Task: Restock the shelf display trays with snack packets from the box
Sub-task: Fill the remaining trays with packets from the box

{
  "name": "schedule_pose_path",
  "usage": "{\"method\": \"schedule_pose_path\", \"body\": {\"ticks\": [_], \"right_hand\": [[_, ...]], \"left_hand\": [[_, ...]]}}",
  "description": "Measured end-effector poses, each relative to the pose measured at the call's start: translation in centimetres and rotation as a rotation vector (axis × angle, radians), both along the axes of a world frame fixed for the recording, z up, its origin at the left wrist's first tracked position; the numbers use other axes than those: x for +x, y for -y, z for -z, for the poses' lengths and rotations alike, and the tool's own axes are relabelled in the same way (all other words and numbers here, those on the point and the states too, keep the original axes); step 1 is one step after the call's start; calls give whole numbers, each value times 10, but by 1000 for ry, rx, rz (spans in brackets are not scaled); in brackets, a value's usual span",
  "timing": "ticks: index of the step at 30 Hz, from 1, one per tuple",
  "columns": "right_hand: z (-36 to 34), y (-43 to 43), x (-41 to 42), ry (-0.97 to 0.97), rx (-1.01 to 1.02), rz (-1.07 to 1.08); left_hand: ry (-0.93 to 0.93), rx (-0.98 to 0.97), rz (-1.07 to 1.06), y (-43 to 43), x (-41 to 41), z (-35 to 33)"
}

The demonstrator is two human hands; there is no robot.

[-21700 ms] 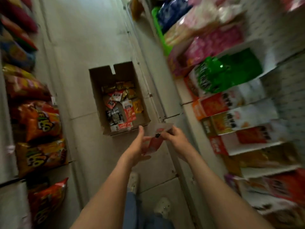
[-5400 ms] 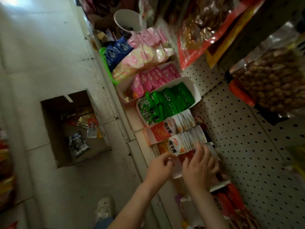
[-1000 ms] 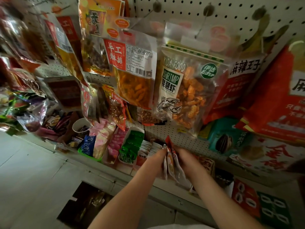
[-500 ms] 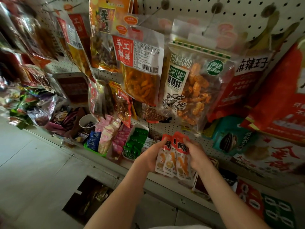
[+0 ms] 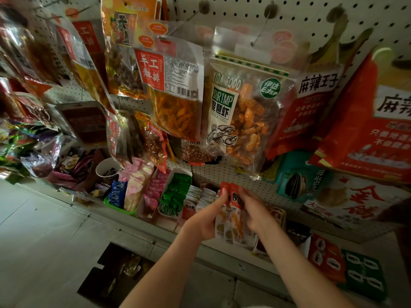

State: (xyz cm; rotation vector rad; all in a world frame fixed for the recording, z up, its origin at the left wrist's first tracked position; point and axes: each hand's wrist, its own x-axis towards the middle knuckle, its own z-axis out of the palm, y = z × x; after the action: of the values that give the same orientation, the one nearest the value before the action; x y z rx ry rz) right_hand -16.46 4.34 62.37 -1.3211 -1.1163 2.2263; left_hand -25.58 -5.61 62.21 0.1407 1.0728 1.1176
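Reads "YIDA FOOD", "SHRIMP" and "EDSP" on the clear shrimp bag (image 5: 240,116), with a lobster drawing below, hung from the pegboard (image 5: 300,16). Reads 手工 in white on the red label of the bag of orange strips (image 5: 175,92) to its left, beside a barcode and fine print too small to read. Reads 麻辣王子 on the red bags (image 5: 311,103) to the right. Pictures sunflower seeds on a teal bag (image 5: 298,181) lower down. Shows large white figures, apparently 88, on a green card (image 5: 364,276) at the lower right.

Pinched upright between left hand (image 5: 206,218) and right hand (image 5: 255,210): a small stack of snack packets (image 5: 231,221), red on top and white and orange below, in front of the shelf (image 5: 155,232) and just above the display trays (image 5: 178,171). Each grip closed on the stack, left thumb against the red top edge, right fingers curled round the other side. Black characters on the packet tops, not legible.

Standing in the trays, left of the hands: green packets (image 5: 175,192), then pink packets (image 5: 138,183) and blue packets (image 5: 116,193), with a paper cup (image 5: 106,167) behind. Hidden by hands and stack: the trays directly beyond them.

Down on the floor, at the lower left, the box (image 5: 115,274), dark inside, contents hard to make out, right edge crossed by the left forearm.
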Motion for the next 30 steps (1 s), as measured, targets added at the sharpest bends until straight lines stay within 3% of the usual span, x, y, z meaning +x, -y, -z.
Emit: {"method": "schedule_pose_path", "body": {"ticks": [6,13,20,30], "right_hand": [[4,1,0,39,31,12],[6,5,3,107,219,-164],[18,11,-5,268,499,87],[27,7,-6,260,380,127]], "left_hand": [[-152,-26,65,-2,7,-2],[-63,-77,6,3,5,1],[-96,15,-34,-5,19,1],[-228,-23,71,-8,20,5]]}}
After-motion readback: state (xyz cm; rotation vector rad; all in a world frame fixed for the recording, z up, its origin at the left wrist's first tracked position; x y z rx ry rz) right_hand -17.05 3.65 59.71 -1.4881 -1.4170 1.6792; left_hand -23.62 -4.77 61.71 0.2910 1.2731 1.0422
